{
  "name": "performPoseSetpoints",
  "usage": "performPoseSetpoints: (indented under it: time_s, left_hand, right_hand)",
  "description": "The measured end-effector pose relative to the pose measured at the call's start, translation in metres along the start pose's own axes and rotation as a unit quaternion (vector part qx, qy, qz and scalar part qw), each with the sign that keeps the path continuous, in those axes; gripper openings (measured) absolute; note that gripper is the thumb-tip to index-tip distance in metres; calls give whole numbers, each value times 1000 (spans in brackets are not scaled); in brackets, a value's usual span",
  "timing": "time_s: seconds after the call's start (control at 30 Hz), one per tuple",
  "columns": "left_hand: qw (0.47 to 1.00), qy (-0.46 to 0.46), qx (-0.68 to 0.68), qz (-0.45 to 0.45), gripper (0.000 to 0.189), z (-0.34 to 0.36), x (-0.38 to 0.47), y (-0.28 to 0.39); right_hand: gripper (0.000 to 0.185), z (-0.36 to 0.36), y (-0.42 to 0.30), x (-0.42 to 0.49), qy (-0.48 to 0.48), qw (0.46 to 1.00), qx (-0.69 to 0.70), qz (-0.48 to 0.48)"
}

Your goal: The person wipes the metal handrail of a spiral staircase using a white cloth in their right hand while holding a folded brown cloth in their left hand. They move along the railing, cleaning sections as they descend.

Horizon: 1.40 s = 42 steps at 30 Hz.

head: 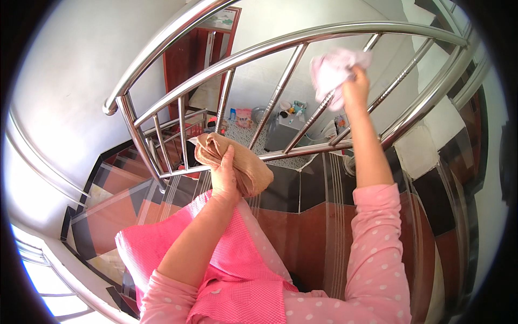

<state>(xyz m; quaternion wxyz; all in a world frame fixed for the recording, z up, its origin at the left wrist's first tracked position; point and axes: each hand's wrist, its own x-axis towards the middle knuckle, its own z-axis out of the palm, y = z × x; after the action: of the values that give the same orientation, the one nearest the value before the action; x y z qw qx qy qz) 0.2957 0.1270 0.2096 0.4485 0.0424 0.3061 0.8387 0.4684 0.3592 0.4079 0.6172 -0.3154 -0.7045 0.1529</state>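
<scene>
My left hand (225,178) grips a folded brown cloth (251,168), held in front of the lower rail of a stainless steel stair railing (263,60). Further up and to the right, my right hand (357,89) is closed on a pale pink cloth (330,75). That cloth is blurred and lies over one of the slanted balusters (313,119), hiding its upper part. My right fingers are partly covered by the cloth's folds.
Tiled stairs (291,235) in red and black curve around me. Below the railing stand a grey appliance (283,131) with small items on top, a metal basin (259,115) and a pink bag (243,117). A red-framed door (190,56) is beyond. A window (56,291) is at lower left.
</scene>
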Motion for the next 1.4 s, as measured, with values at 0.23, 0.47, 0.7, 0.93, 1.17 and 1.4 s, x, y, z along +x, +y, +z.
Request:
performPoseSetpoints:
  time_s: [0.23,0.47,0.7,0.93,1.17,1.4]
  left_hand:
    - [1000,-7,-9,-8,48,7,1,-7]
    - [1000,-3,-2,4,47,9,3,-14]
    - [1000,-25,-1,-2,48,8,6,-15]
    - [999,-26,0,-20,49,7,1,-7]
    - [998,-48,36,7,51,3,7,-21]
    - [999,-43,6,-14,50,3,5,-18]
  right_hand:
    - [40,20,10,-14,104,985,-51,-126]
    - [22,56,101,-193,-59,998,-13,-14]
    - [31,34,125,-198,-162,984,-70,-34]
    - [37,-68,-14,-85,94,955,-150,-237]
    - [44,-155,-109,39,134,835,-451,-285]
    - [45,-84,5,25,128,924,-346,-101]
